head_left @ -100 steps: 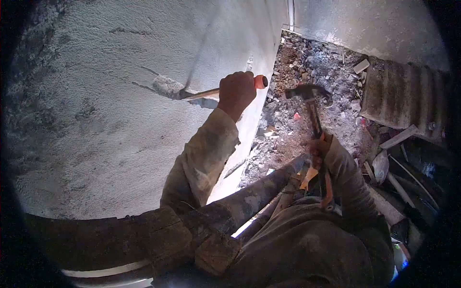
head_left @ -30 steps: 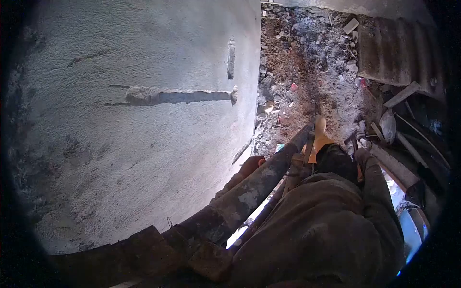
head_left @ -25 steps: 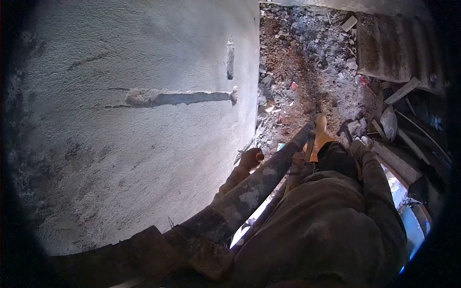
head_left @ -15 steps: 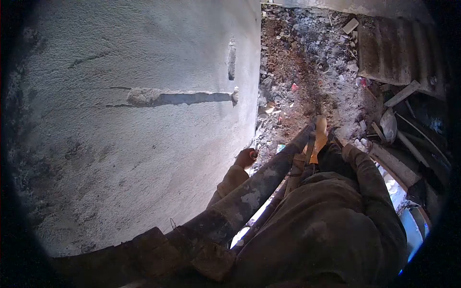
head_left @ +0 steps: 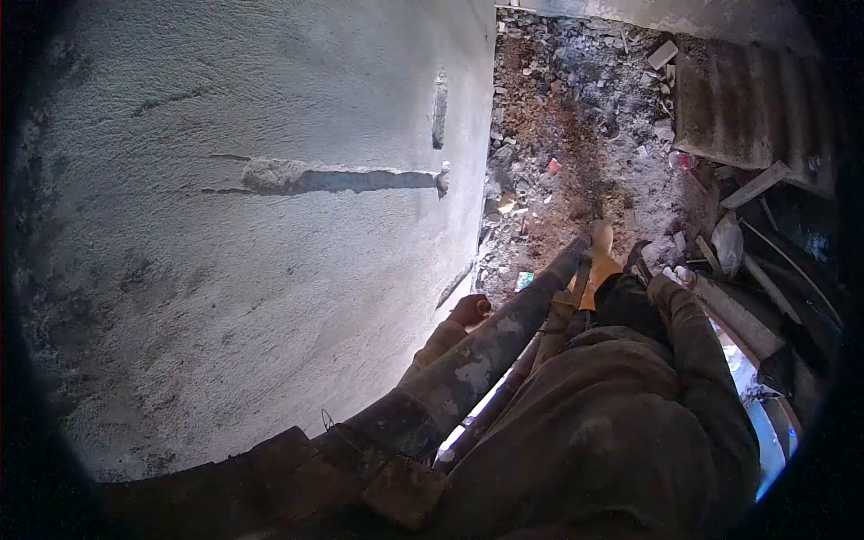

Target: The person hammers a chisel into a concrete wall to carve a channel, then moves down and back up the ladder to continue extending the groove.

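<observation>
My left hand (head_left: 470, 310) is closed beside the lower right edge of the pale rough wall (head_left: 270, 297), on the far side of a thick stained pole (head_left: 477, 360). Something small shows at its fingers, too small to make out. A narrow groove runs down the wall edge just above this hand. My right hand (head_left: 641, 270) is low in front of my body, dark and partly hidden at the end of the sleeve (head_left: 693, 333). A dark curved shape is beside it; its fingers cannot be made out.
A long horizontal channel (head_left: 369, 181) and a short upright slot (head_left: 439, 110) are cut into the wall. Rubble (head_left: 558, 117) covers the ground beyond. Corrugated sheeting (head_left: 751, 108), boards (head_left: 756, 184) and a pale bag (head_left: 727, 243) are at the right.
My left hand has shifted slightly down and right in view, uncovering the groove at the wall edge. My right sleeve and the dark shape by it have moved slightly right.
</observation>
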`<act>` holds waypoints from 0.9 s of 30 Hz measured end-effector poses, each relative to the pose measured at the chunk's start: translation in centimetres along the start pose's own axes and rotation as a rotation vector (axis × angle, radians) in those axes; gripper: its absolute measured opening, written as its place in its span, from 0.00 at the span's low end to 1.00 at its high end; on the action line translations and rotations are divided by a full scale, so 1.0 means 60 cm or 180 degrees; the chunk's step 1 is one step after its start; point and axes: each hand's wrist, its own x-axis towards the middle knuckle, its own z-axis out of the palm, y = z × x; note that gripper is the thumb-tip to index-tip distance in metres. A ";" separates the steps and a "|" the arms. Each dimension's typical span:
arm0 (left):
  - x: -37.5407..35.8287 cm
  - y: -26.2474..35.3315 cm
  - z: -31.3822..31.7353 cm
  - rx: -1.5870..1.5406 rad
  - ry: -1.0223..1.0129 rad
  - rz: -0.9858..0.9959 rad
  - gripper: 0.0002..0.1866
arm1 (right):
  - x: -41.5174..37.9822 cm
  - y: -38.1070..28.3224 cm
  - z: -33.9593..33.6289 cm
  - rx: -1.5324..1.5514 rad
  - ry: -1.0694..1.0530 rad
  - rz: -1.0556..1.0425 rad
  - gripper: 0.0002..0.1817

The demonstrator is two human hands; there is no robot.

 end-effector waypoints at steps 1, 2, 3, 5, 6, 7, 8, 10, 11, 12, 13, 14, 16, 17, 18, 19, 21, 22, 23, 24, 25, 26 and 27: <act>0.003 0.001 -0.005 -0.0052 0.0044 0.0009 0.10 | -0.010 -0.007 -0.006 -0.0109 0.0159 0.0126 0.10; 0.007 0.001 -0.009 -0.0106 0.0088 0.0016 0.11 | -0.018 -0.012 -0.012 -0.0218 0.0317 0.0251 0.10; 0.014 0.003 -0.011 0.0083 0.0080 0.0011 0.10 | -0.023 -0.015 -0.020 -0.0215 0.0317 0.0251 0.10; 0.018 0.016 -0.023 0.0195 0.0223 0.0083 0.10 | -0.034 -0.017 -0.042 -0.0557 0.0053 0.0003 0.10; 0.019 0.024 -0.028 0.0303 0.0368 0.0154 0.10 | -0.042 -0.020 -0.055 -0.0551 0.0050 -0.0002 0.10; 0.019 0.038 -0.041 0.0273 0.0411 0.0332 0.11 | -0.063 -0.031 -0.098 -0.0392 0.0165 -0.0073 0.09; 0.021 0.043 -0.045 0.0276 0.0411 0.0335 0.11 | -0.073 -0.036 -0.120 -0.0234 0.0282 -0.0142 0.08; 0.021 0.051 -0.050 0.0013 0.0417 -0.0014 0.11 | -0.065 -0.037 -0.112 -0.0252 0.0219 -0.0142 0.08; 0.020 0.054 -0.051 0.0016 0.0416 -0.0011 0.11 | -0.062 -0.038 -0.106 -0.0275 0.0171 -0.0126 0.08; 0.019 0.057 -0.052 -0.0016 0.0370 -0.0037 0.11 | -0.057 -0.038 -0.100 -0.0298 0.0147 -0.0119 0.08; 0.019 0.054 -0.051 -0.0046 0.0325 -0.0064 0.11 | -0.057 -0.037 -0.097 -0.0316 0.0137 -0.0110 0.08; 0.018 0.051 -0.049 -0.0043 0.0325 -0.0062 0.11 | -0.054 -0.036 -0.094 -0.0334 0.0123 -0.0095 0.08; 0.015 0.041 -0.040 0.0138 0.0361 0.0118 0.11 | -0.051 -0.036 -0.087 -0.0373 0.0114 -0.0082 0.08; 0.015 0.033 -0.037 0.0062 0.0324 0.0251 0.10 | -0.051 -0.035 -0.083 -0.0405 0.0118 -0.0078 0.08; 0.013 0.025 -0.031 0.0064 0.0325 0.0252 0.10 | -0.049 -0.034 -0.079 -0.0417 0.0113 -0.0066 0.08; 0.010 0.019 -0.025 0.0032 0.0204 0.0070 0.10 | -0.047 -0.032 -0.076 -0.0432 0.0103 -0.0047 0.09; 0.008 0.010 -0.012 0.0039 0.0080 -0.0330 0.11 | -0.045 -0.032 -0.070 -0.0497 0.0105 -0.0042 0.09; 0.015 -0.025 0.006 0.0154 0.0126 -0.0054 0.11 | -0.044 -0.030 -0.069 -0.0544 0.0099 -0.0031 0.09; 0.011 -0.013 -0.001 0.0138 0.0081 -0.0134 0.10 | -0.042 -0.029 -0.066 -0.0610 0.0116 -0.0044 0.09; 0.005 -0.001 -0.007 0.0119 0.0041 -0.0218 0.10 | -0.041 -0.028 -0.064 -0.0664 0.0109 -0.0037 0.09; 0.002 0.004 -0.006 0.0148 0.0141 -0.0262 0.10 | -0.039 -0.026 -0.062 -0.0721 0.0122 -0.0043 0.10; -0.003 0.015 -0.013 0.0112 0.0185 -0.0196 0.09 | -0.036 -0.025 -0.058 -0.0787 0.0123 -0.0032 0.10; -0.005 0.028 -0.022 0.0114 0.0255 -0.0211 0.09 | -0.038 -0.021 -0.055 -0.0883 0.0116 -0.0007 0.10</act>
